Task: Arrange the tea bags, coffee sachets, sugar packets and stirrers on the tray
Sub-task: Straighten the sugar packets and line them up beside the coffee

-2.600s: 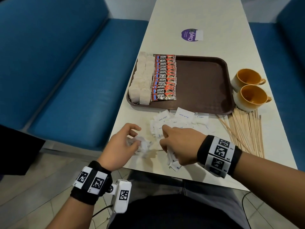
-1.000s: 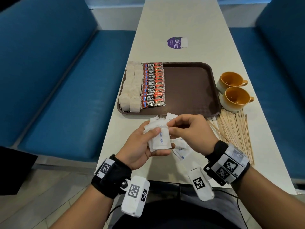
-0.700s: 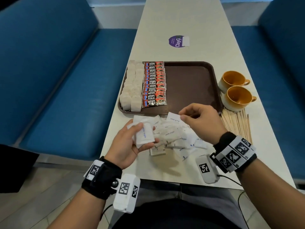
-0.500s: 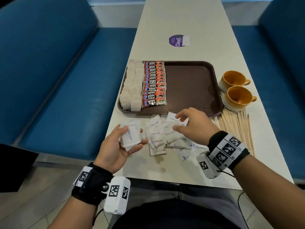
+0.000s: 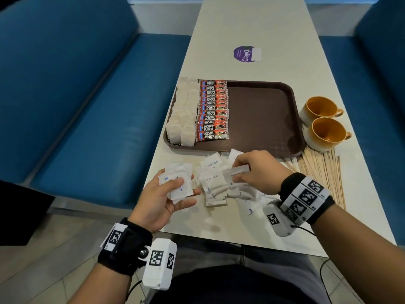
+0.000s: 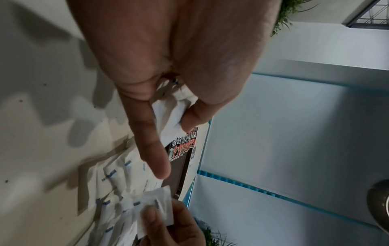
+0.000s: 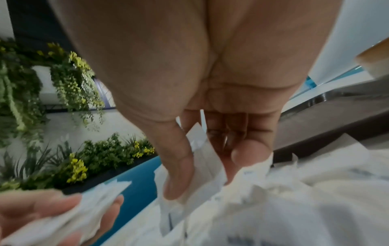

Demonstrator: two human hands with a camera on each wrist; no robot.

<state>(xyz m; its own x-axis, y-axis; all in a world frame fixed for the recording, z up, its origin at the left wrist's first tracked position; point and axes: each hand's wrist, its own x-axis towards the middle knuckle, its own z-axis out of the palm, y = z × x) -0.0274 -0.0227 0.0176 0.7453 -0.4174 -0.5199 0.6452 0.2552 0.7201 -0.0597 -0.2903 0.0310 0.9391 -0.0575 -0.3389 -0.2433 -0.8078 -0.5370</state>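
Left hand [image 5: 166, 194] holds a small stack of white sugar packets [image 5: 178, 183], thumb curled over the top face and fingers beneath; the left wrist view shows the same grip but blurred. Right hand [image 5: 256, 170] pinches one sugar packet [image 5: 237, 171] between thumb and fingertips, just above the loose pile of sugar packets [image 5: 215, 185] on the near part of the tabletop [image 5: 252, 23]. The brown tray [image 5: 263, 115] lies just beyond the pile; two rows of tea bags [image 5: 183, 113] sit along its left side with a column of red Kopi Juan coffee sachets [image 5: 212, 110] touching them on the right. The right half of the tray is bare. Wooden stirrers [image 5: 322, 172] lie fanned on the tabletop by the tray's near right corner, beside two orange cups [image 5: 324, 121]. Judged risks: the left-hand stack is thin, slick paper held mostly by thumb pressure, so adding the next packet may skew it or let packets slide out, and the hand sits at the tabletop's near edge, so a dropped packet could reach the floor. The pile overlaps itself; a pinch may lift two packets or drag neighbours. Setting sugar down close to the sachet column could nudge that row out of line. The right forearm passes near the stirrers and could scatter them.
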